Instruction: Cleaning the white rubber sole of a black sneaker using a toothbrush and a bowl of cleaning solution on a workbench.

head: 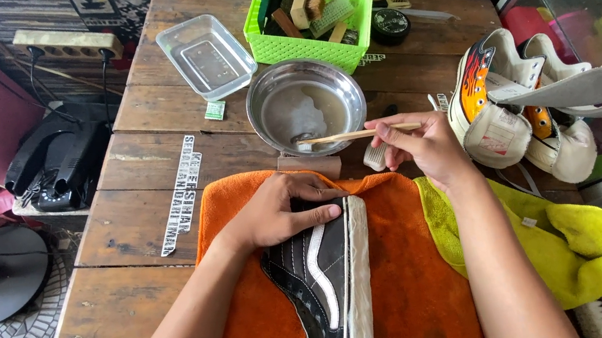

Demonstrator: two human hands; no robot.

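A: Nearest first. Where is the shoe (pixel 326 284)?

B: It lies on its side on the orange towel (pixel 406 288), pale sole edge turned toward your right, toe end toward the bowl. The towel looks placed to catch drips and keep the shoe from sliding on the table (pixel 143 177).

A: Left hand (pixel 276 212)?

B: Flat on the upper near the toe, fingers together and pressed down, not gripping. Judged: you pin the shoe so the sole edge stays up and steady.

A: Right hand (pixel 425 146)?

B: Pinching a thin wooden-handled brush (pixel 348 136) between thumb and fingers. Its head reaches over the rim of the steel bowl (pixel 304 101), which holds cloudy liquid.

A: Surroundings?

B: Yellow cloth (pixel 574 239) just beside the towel on your right. A flame-printed pair of sneakers (pixel 530 107) crowds your right wrist, so that side has little elbow room. Farther off: a clear tray (pixel 206 56), a green basket (pixel 312 4) of brushes, a round black tin (pixel 391 24). Nothing lies between bowl and shoe.
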